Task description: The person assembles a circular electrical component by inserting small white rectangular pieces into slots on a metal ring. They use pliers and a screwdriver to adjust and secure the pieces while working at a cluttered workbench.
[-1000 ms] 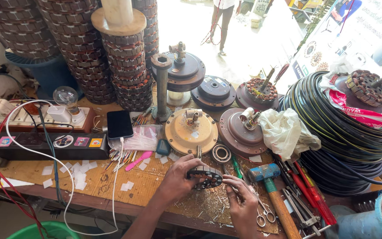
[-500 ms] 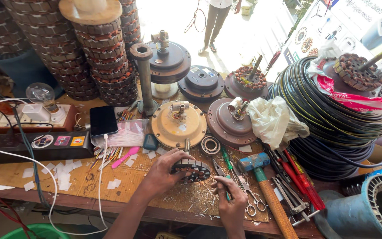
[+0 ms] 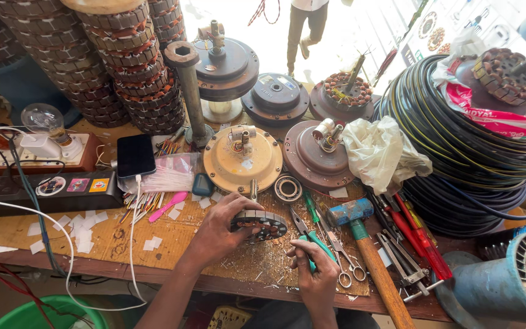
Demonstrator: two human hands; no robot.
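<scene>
**Holding a fan stator at a cluttered repair bench**

Looking down, you are working at a worn wooden workbench (image 3: 92, 244) littered with small white paper scraps and wire clippings. Your left hand (image 3: 217, 228) is curling around the left edge of a round, dark metal stator ring with copper windings (image 3: 260, 223), fingers closed on its rim and steadying it flat on the bench near the middle of the view. Your right hand (image 3: 315, 274) is lying just to the right and nearer to you, fingers folded tightly around the green-handled pliers (image 3: 307, 234), whose metal nose is pointing up towards the stator, close beside it; you cannot tell from here whether the tip is touching it.

Silver scissors (image 3: 342, 262) are lying just right of your right hand, and beyond them a hammer with a blue head and wooden handle (image 3: 360, 237) is resting diagonally. Red-handled screwdrivers (image 3: 418, 244) are sitting further right.

Behind the stator, a cream-yellow round motor cover (image 3: 241, 161) and a brown round motor housing (image 3: 315, 155) are sitting side by side, with a steel ball bearing (image 3: 287, 187) between them and you. A black smartphone (image 3: 135, 155) is lying to the left, plugged into a white cable (image 3: 134, 231). A large coil of black cable (image 3: 458, 158) is filling the right side. Stacks of wound stators (image 3: 129, 67) are standing at the back left.
</scene>
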